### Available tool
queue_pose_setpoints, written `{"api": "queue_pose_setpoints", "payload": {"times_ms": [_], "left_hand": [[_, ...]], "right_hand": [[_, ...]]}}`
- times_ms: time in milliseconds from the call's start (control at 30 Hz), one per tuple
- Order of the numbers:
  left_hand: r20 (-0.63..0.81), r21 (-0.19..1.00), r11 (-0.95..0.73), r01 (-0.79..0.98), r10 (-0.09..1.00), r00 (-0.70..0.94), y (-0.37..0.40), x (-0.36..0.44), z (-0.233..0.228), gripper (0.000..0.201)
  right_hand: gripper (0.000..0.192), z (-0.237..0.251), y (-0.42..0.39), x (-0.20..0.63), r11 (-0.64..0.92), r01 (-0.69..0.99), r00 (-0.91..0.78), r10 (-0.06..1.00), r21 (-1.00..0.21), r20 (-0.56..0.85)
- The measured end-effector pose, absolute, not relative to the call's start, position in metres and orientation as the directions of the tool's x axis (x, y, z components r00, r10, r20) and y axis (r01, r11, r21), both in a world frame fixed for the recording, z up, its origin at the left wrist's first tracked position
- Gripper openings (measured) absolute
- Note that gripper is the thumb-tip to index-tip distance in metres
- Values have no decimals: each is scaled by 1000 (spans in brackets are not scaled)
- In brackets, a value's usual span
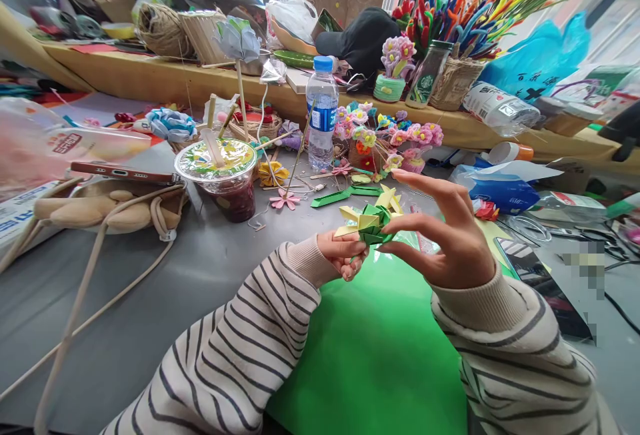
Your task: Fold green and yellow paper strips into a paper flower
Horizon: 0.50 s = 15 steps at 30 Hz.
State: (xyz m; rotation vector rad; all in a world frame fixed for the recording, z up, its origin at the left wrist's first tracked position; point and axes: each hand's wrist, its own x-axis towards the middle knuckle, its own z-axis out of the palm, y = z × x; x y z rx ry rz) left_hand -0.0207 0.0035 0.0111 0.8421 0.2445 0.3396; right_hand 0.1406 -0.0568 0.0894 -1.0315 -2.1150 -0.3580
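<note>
A small folded paper piece (374, 223), green in the middle with pale yellow points, is held up above the green sheet (370, 348). My left hand (345, 253) grips it from the left and below, thumb on top and fingers curled under. On the other side, my right hand (445, 235) has its thumb and a finger at the green part's right edge, with the index finger raised and apart. Behind the piece, green folded paper strips (345, 196) and a pink paper flower (285, 199) lie on the grey table.
A lidded drink cup (235, 198) and a water bottle (323, 115) stand beyond my hands. At left lie a phone (123, 173) and a corded bag (115, 208). Scissors (600, 238) and a dark tablet-like slab (543, 285) are at right. A cluttered shelf (280, 98) runs behind.
</note>
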Motion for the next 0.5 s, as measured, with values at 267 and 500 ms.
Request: {"api": "queue_pose_setpoints", "payload": {"times_ms": [267,500], "left_hand": [[45,780,579,-238,328,944,4,-22,13,31],[-24,828,536,-165,328,945,4,-21,17,32]], "right_hand": [[67,79,-47,155,641,598,-305,737,-481,603],[51,78,-45,147,714,513,-419,692,-476,588]]}}
